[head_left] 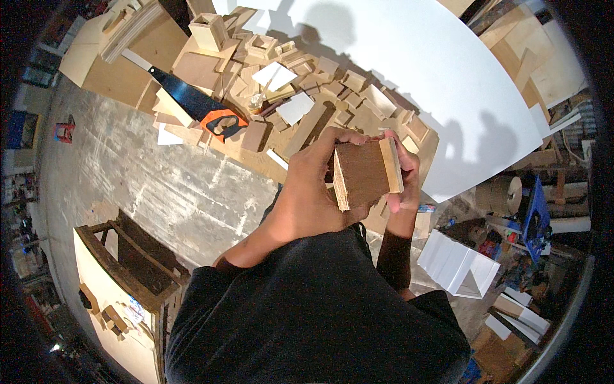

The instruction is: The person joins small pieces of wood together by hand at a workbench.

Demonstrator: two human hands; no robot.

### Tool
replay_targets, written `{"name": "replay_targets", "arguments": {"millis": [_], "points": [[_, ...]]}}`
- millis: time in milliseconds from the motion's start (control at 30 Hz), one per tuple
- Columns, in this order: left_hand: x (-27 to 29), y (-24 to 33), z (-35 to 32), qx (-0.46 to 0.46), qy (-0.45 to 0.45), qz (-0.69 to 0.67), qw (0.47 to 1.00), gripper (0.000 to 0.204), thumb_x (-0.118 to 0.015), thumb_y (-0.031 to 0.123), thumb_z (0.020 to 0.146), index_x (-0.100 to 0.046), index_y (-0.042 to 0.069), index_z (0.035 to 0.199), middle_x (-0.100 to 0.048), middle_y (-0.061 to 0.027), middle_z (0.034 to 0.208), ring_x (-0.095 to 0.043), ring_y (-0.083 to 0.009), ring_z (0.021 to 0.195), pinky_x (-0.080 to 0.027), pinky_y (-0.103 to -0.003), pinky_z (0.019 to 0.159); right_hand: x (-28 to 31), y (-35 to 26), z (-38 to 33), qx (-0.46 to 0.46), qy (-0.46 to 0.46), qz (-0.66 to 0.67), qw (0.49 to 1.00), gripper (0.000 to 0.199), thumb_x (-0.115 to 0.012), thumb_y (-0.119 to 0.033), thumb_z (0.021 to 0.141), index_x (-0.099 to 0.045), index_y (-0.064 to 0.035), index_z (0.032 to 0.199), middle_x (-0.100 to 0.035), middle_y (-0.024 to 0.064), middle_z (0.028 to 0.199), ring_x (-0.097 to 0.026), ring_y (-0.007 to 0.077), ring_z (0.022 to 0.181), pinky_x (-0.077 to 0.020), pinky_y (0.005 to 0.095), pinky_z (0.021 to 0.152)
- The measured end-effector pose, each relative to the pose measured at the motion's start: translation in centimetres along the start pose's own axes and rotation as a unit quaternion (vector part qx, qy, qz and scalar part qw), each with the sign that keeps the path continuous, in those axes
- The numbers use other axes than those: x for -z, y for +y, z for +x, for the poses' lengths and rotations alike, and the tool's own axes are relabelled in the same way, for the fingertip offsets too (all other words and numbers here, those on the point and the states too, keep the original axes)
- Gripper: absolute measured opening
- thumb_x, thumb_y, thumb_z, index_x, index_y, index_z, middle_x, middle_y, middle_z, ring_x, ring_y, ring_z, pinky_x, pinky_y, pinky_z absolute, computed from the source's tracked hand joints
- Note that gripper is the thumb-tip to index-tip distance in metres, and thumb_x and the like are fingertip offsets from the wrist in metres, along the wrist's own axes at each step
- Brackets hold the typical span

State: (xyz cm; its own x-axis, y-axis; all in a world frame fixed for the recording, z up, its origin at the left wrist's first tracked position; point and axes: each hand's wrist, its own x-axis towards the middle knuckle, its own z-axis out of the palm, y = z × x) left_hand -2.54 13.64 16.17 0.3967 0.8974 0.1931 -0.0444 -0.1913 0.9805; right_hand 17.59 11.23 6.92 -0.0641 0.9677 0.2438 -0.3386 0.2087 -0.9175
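Between my two hands, above the near edge of a low work surface, is a small wooden box (pixel 361 169) with a brown face and paler edge boards. My left hand (pixel 313 176) wraps round its left side, thumb below and fingers over the top. On the right side, my right hand (pixel 407 169) presses against a light wood strip (pixel 392 166), its fingers partly hidden behind the piece. Beyond my hands lie many wood offcuts (pixel 352 80). A handsaw (pixel 224 123) with an orange and black handle rests among them, to the left.
A large white board (pixel 409 51) stands behind the offcuts. At the left is a plywood box (pixel 115 70); lower left, a wooden frame table (pixel 118 256). A white box-shaped piece (pixel 457 264) lies on the concrete floor (pixel 192 185) at right. A small pot with a brush (pixel 257 102) sits among the offcuts.
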Motion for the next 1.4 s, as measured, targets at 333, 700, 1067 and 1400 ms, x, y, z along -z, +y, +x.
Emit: {"name": "replay_targets", "arguments": {"millis": [333,700,1067,1400], "points": [[-0.1,0.5,-0.8,0.021,0.012,-0.007,1.000,0.065,-0.080,0.001,0.056,-0.049,0.001,0.113,-0.063,-0.0165,0.108,-0.064,-0.0245,0.103,-0.052,-0.032,0.083,-1.1,0.1,-0.3,0.000,0.039,0.028,0.999,0.121,-0.089,-0.057,0.041,-0.045,0.0050,0.136,-0.059,0.0121,0.123,-0.055,0.0207,0.114,-0.0395,0.0342,0.101],[0.0,0.4,-1.2,0.008,0.037,-0.007,0.999,0.063,-0.079,0.000,0.057,-0.049,0.000,0.113,-0.063,-0.0159,0.108,-0.064,-0.0224,0.102,-0.053,-0.032,0.080,-1.7,0.2,-0.4,-0.030,0.045,0.058,0.997,0.124,-0.090,-0.055,0.041,-0.042,0.0071,0.137,-0.059,0.0120,0.124,-0.056,0.0192,0.113,-0.0407,0.0344,0.101],[0.5,-0.6,-1.2,0.000,0.030,0.005,1.000,0.065,-0.081,0.005,0.056,-0.050,0.001,0.113,-0.064,-0.0157,0.103,-0.065,-0.0214,0.097,-0.051,-0.030,0.082,-2.4,-0.2,-0.6,-0.033,0.059,0.056,0.996,0.121,-0.089,-0.054,0.042,-0.043,0.0085,0.136,-0.059,0.0101,0.125,-0.056,0.0173,0.113,-0.0401,0.0332,0.102],[0.7,-1.2,-1.0,0.016,0.031,-0.045,0.998,0.066,-0.083,0.006,0.054,-0.050,-0.001,0.111,-0.063,-0.0150,0.103,-0.063,-0.0203,0.099,-0.048,-0.032,0.088,-2.8,0.1,-0.5,-0.021,0.101,0.039,0.994,0.120,-0.088,-0.054,0.040,-0.045,0.0105,0.133,-0.054,0.0109,0.132,-0.053,0.0175,0.117,-0.0377,0.0337,0.105]]}}
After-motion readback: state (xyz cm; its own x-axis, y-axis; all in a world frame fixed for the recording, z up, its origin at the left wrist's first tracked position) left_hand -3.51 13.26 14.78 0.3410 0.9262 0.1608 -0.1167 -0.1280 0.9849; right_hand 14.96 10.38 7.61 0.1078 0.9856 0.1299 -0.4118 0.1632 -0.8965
